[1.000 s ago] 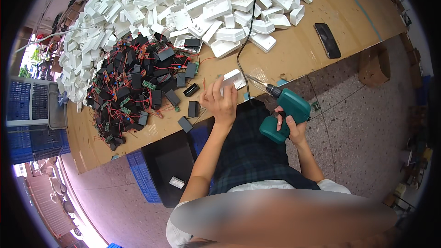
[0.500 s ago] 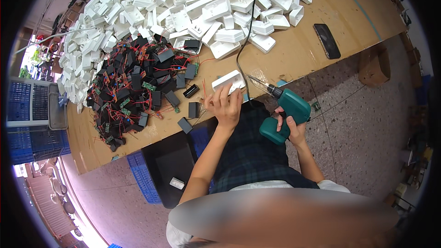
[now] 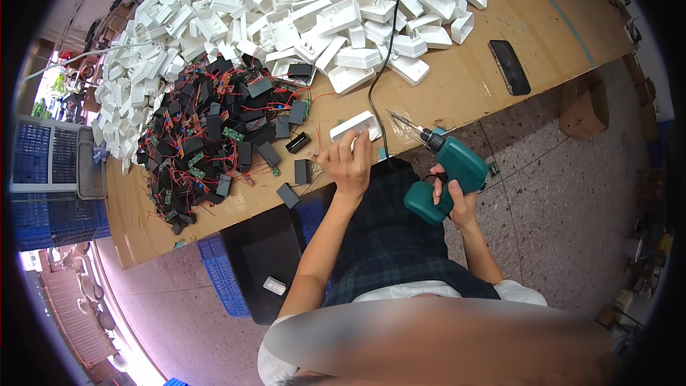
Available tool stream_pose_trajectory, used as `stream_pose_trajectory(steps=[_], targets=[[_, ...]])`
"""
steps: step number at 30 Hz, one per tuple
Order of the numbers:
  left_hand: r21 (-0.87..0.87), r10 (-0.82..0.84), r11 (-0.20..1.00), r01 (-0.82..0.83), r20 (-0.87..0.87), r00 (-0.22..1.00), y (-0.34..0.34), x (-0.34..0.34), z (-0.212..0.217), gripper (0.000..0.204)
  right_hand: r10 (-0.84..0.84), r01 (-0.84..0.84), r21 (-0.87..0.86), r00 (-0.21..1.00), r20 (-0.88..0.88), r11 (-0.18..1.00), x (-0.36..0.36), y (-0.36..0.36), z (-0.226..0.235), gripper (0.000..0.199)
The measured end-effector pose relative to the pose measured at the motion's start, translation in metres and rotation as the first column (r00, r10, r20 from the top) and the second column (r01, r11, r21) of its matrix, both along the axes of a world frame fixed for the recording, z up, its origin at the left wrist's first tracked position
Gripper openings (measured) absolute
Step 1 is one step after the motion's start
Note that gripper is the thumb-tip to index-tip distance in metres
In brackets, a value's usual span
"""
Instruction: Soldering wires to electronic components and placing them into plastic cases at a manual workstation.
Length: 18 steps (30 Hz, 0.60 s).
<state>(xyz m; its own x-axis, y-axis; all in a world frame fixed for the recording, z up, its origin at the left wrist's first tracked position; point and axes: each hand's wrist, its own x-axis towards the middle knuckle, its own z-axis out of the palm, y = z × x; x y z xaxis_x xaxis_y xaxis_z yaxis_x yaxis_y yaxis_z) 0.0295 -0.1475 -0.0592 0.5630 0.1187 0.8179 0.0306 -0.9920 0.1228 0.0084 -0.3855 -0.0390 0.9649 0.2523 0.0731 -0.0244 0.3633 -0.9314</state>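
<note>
My left hand (image 3: 347, 169) is at the table's near edge, its fingers closed on the near side of a white plastic housing (image 3: 349, 127). Part of the housing is hidden behind the fingertips. In my right hand (image 3: 461, 202) is a green power drill (image 3: 463, 164), gripped by its handle in front of my lap. Its long thin bit points up and left over the table edge, apart from the housing. A black cable (image 3: 373, 89) crosses the table between housing and bit. Two dark grey boxes with wires, one of them a grey box (image 3: 288, 195), lie left of my left hand.
A large heap of white housings (image 3: 286, 25) covers the back of the table. Before it lies a pile of black boxes (image 3: 214, 118) with red wires and green circuit boards. A phone (image 3: 509, 68) lies at right. A black tray (image 3: 264, 257) sits below the table edge.
The white housing has tilted slightly under my left fingers, and those fingers have curled a little. The drill has shifted slightly to the right in the picture, still in my right hand.
</note>
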Motion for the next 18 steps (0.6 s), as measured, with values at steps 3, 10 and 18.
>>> stream_pose_trajectory(steps=[3,10,18], targets=[[-0.076,-0.031,0.997,0.033,0.019,0.999,-0.002,-0.001,0.003,0.021,0.032,-0.032,0.008,0.999,-0.018,0.999,0.0,-0.002,-0.002,0.035],[-0.176,-0.006,0.984,0.003,-0.021,1.0,-0.002,-0.008,0.014,0.018,0.097,-0.103,-0.154,0.994,-0.051,0.983,-0.009,-0.006,-0.003,0.042],[-0.185,-0.022,0.983,0.004,-0.094,0.995,0.002,0.005,0.01,0.015,0.034,-0.059,-0.179,0.989,-0.143,0.982,-0.011,0.029,0.016,0.032]])
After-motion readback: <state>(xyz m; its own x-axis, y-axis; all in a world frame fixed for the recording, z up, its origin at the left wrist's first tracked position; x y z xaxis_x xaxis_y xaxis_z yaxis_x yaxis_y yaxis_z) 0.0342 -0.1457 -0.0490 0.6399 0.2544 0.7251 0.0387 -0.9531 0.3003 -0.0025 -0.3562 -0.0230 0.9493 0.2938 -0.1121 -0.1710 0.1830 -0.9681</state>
